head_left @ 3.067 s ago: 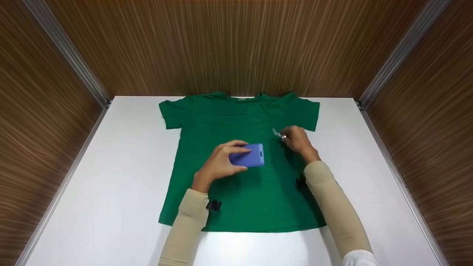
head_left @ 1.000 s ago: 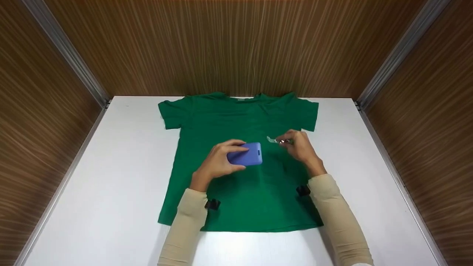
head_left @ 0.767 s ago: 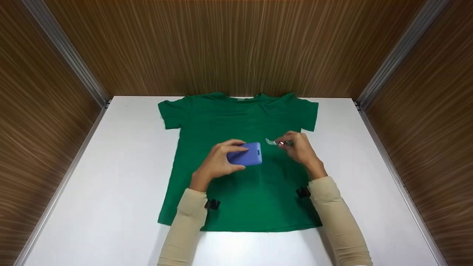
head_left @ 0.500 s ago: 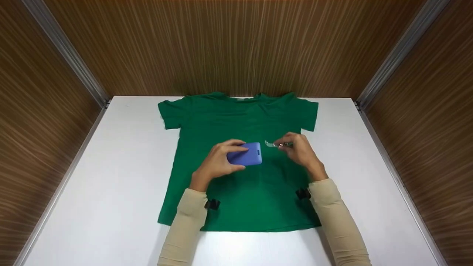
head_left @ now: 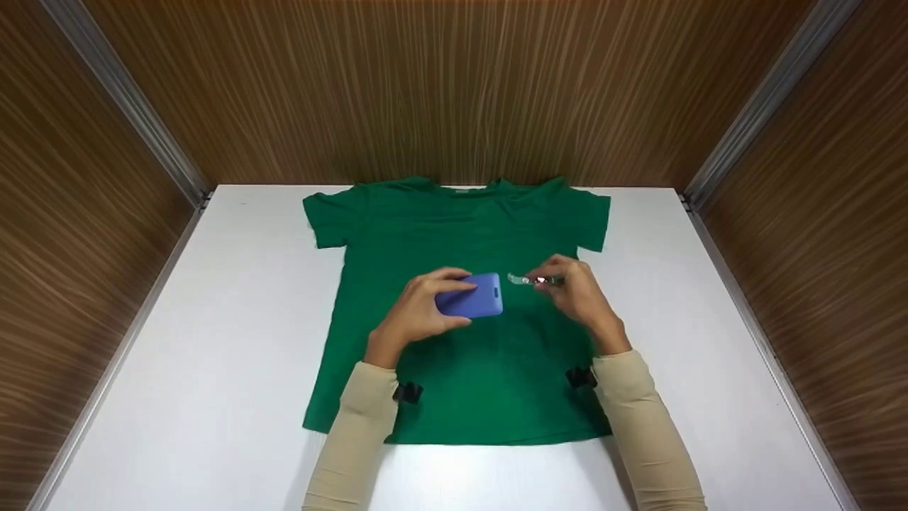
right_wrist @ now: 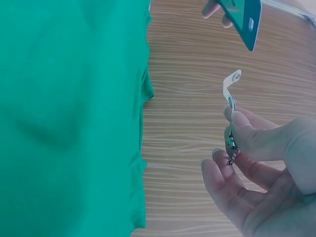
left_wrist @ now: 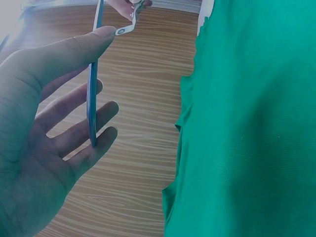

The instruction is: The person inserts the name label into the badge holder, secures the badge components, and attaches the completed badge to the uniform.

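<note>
My left hand (head_left: pixel 415 312) holds a blue-purple card holder (head_left: pixel 484 297) by its long edges, thumb below and fingers above, with its slotted short end facing right. In the left wrist view the holder (left_wrist: pixel 92 103) appears edge-on. My right hand (head_left: pixel 580 292) pinches a badge clip with a clear strap (head_left: pixel 518 279). The right wrist view shows the strap (right_wrist: pixel 228 86) bent, a snap stud at its free end, and small metal parts below the fingertips. The strap's free end points at the holder's slot (right_wrist: pixel 251 24), a small gap apart. Both hands are above a green T-shirt (head_left: pixel 425 227).
The T-shirt lies spread flat on a white table (head_left: pixel 234 319), collar toward the back. A wood-grain panel (head_left: pixel 454 92) stands behind, with more panels at both sides and metal strips at the corners. Black wrist cameras (head_left: pixel 409 392) sit on both sleeves.
My right hand has moved toward the person and slightly left, and the clip has turned so its strap points left at the holder. The left hand and holder have barely moved.
</note>
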`<control>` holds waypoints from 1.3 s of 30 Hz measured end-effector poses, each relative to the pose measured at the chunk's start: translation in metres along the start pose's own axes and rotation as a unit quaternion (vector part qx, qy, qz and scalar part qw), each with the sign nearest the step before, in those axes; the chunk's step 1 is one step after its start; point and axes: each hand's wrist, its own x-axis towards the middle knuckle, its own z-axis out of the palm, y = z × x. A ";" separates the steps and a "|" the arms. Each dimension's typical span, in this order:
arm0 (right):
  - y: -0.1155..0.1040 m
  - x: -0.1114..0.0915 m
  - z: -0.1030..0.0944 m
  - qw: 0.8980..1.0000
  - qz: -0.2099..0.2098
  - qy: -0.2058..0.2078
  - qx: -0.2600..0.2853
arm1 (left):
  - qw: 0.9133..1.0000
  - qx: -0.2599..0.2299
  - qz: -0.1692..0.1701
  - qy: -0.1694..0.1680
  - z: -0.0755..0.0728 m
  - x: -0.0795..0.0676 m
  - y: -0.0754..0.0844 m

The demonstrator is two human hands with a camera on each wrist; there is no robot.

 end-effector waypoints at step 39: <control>-0.014 -0.014 0.012 0.999 -0.021 -0.017 0.034 | 1.000 0.014 0.000 -0.002 0.000 0.000 0.001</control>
